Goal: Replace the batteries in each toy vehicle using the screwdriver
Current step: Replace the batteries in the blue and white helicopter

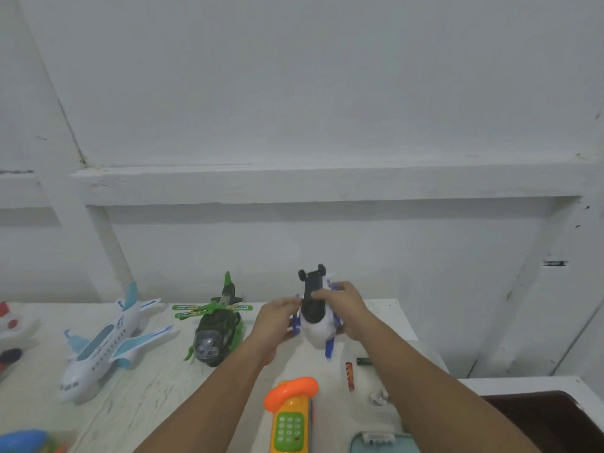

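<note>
A white toy vehicle point(316, 328) with blue blades and a black wheeled underside is held belly-up above the far part of the white table point(157, 380). My left hand point(277, 318) grips its left side, fingers at a blue blade. My right hand point(343, 305) curls over its right side, fingertips on the black underside. A red-and-black battery point(349, 376) and a small green one point(363, 361) lie on the table to the right, under my right forearm. No screwdriver is recognisable.
A white and blue toy airplane point(108, 344) and a green camouflage helicopter point(215, 328) stand to the left. An orange and yellow toy phone point(291, 413) lies near me. More toys sit at the left edge and bottom left corner. A white wall rises behind.
</note>
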Motion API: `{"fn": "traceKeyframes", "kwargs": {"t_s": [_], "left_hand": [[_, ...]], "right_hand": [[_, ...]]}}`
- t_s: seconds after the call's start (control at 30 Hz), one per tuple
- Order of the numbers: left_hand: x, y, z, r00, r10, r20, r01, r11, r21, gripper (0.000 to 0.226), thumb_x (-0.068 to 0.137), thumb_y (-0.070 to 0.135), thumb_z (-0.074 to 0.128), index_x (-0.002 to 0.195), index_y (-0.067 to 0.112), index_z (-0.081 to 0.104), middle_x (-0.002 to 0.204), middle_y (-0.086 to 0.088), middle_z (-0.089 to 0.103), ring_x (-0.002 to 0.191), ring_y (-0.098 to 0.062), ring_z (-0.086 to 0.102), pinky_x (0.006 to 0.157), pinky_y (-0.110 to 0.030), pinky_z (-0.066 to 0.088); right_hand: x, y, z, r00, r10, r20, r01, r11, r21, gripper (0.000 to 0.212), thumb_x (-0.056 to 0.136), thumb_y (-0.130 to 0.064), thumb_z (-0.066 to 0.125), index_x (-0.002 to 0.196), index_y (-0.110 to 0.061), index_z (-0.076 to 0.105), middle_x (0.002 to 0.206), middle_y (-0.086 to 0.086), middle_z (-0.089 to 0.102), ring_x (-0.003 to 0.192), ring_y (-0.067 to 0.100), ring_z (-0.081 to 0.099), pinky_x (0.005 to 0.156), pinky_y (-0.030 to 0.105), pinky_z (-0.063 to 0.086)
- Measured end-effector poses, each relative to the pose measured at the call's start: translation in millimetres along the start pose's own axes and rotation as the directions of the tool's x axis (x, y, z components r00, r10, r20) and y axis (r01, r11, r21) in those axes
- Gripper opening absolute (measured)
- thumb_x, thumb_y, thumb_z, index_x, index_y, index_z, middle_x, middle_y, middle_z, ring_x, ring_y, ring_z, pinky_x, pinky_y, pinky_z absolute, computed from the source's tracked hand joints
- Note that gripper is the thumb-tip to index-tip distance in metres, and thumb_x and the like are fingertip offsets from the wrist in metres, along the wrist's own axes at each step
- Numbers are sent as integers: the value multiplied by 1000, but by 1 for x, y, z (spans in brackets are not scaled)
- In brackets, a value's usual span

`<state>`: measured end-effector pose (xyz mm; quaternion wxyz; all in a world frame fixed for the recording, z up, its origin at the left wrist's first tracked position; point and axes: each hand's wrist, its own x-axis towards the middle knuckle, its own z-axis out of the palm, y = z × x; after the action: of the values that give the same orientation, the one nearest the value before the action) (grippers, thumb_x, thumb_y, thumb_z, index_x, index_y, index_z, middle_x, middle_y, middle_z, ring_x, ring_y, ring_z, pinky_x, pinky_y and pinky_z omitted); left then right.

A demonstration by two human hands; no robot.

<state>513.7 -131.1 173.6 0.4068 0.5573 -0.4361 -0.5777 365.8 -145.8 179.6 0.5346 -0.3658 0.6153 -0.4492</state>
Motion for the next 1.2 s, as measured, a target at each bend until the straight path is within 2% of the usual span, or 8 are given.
{"fn": "traceKeyframes", "kwargs": {"t_s": [0.3, 0.5, 0.7, 0.83, 0.93, 1.0, 1.07, 1.2], "left_hand": [[-81, 30, 1, 986, 148, 76, -143, 987, -71, 29, 92, 36, 66, 118, 31, 57, 104, -5, 72, 94, -24, 69, 79, -42, 59], [-138, 12, 16, 962, 191, 194, -161, 974, -162, 36, 94, 20, 63, 120, 45, 57, 105, -9, 75, 93, -26, 73, 67, -38, 57], [-170, -20, 38, 985, 164, 57, -144, 956, -257, 37, 93, 9, 61, 123, 31, 61, 95, -9, 74, 73, -21, 71, 50, -29, 52], [-182, -39, 56, 990, 133, -37, -138, 955, -263, 36, 91, 7, 64, 119, 29, 61, 91, -5, 72, 76, -25, 70, 67, -44, 56], [-190, -50, 65, 989, 107, -104, -133, 951, -278, 34, 89, 5, 66, 111, 32, 62, 80, 3, 71, 77, -29, 65, 72, -49, 52], [-196, -55, 68, 990, 85, -114, -115, 950, -290, 33, 89, 5, 66, 108, 32, 60, 85, -5, 69, 78, -30, 60, 71, -48, 49], [-202, -60, 71, 990, 74, -120, -106, 952, -287, 32, 89, 5, 66, 105, 32, 58, 89, -9, 67, 75, -28, 60, 68, -45, 49], [-213, -67, 73, 992, 65, -108, -93, 957, -273, 32, 89, 7, 67, 109, 30, 56, 95, -6, 69, 65, -20, 68, 54, -33, 54]], "right_hand": [[-82, -25, -26, 946, -263, 191, 207, 940, 270, 43, 82, 1, 66, 120, -13, 51, 103, 19, 66, 77, 28, 69, 57, 33, 55], [-134, -2, -49, 901, -336, 275, 241, 914, 328, 55, 71, 3, 71, 121, -10, 52, 103, 17, 66, 84, 30, 69, 68, 39, 56], [-164, 27, -84, 843, -345, 413, 322, 938, 126, 51, 77, -19, 69, 126, -24, 54, 111, 2, 69, 97, 25, 68, 76, 35, 56], [-174, 45, -114, 831, -284, 477, 351, 935, -55, 47, 87, -35, 61, 133, -36, 50, 124, -7, 64, 111, 15, 64, 88, 36, 56], [-183, 59, -135, 876, -255, 409, 369, 900, -230, 26, 95, -40, 54, 119, -31, 58, 116, 0, 66, 97, 9, 66, 77, 35, 57], [-192, 71, -149, 905, -225, 362, 382, 804, -456, 12, 94, -40, 56, 97, -28, 59, 95, -3, 66, 77, 6, 62, 68, 32, 53], [-203, 84, -163, 898, -162, 408, 424, 563, -709, 12, 90, -40, 59, 83, -32, 55, 83, -11, 63, 69, 2, 55, 64, 21, 46], [-222, 111, -177, 892, -12, 453, 438, 281, -854, 14, 85, -37, 62, 86, -36, 49, 90, -14, 56, 80, 2, 52, 75, 25, 47]]}}
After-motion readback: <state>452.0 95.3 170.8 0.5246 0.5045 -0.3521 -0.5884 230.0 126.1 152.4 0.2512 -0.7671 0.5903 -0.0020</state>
